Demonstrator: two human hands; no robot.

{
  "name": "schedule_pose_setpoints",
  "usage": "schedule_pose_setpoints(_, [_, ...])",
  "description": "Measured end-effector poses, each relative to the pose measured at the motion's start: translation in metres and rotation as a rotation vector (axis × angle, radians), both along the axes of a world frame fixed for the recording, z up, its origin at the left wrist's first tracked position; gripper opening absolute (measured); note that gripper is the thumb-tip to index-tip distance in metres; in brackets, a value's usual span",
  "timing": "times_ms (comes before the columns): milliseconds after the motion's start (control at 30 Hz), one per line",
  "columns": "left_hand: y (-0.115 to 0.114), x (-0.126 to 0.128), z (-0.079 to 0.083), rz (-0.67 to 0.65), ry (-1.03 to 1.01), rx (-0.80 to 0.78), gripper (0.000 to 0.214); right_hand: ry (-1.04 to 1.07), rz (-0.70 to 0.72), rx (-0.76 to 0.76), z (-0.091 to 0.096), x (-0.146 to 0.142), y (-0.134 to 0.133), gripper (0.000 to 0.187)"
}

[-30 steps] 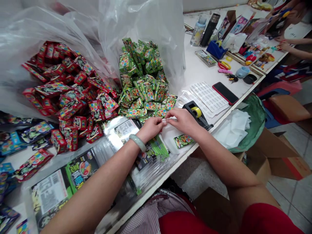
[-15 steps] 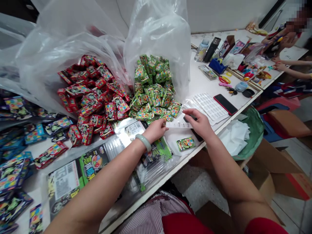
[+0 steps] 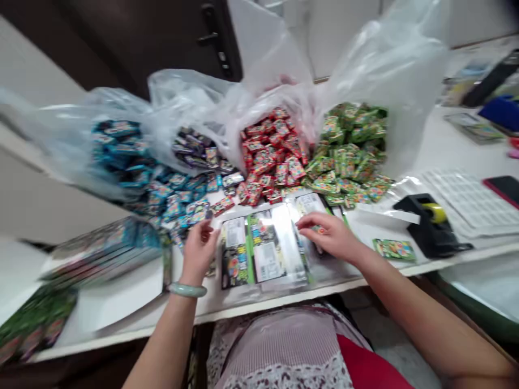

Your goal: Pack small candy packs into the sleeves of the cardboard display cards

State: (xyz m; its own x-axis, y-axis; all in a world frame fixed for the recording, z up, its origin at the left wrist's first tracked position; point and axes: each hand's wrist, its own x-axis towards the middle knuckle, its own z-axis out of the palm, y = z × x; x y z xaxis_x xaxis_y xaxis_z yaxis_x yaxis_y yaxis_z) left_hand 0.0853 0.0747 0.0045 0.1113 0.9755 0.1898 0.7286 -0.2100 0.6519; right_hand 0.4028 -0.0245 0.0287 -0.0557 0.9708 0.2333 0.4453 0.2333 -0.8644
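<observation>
Dark brown door [image 3: 133, 43], upper left, lever handle [image 3: 208, 39] on its right side. Pale wall [image 3: 344, 29] adjoining. Long white worktop [image 3: 450, 156] spans the view; greyish floor [image 3: 387, 337] below, lower right. Light whitish.

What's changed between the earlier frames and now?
The white strip, previously held, was let go beside the tape dispenser. The left hand moved left, beside the flat packages; the right hand moved left, over them. Red packets, green packets and tape dispenser stayed put.
</observation>
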Motion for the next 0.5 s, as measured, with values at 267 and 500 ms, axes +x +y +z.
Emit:
schedule_pose_setpoints(267, [-0.060,-0.020,-0.041,0.068,0.076,-0.072,0.054,-0.739,0.348,-0.065,-0.028,-0.164,0.114,0.068])
schedule_pose_setpoints(500, [-0.056,-0.026,-0.046,0.110,-0.107,-0.073,0.063,-0.897,0.355,-0.158,-0.027,-0.189,0.148,0.056])
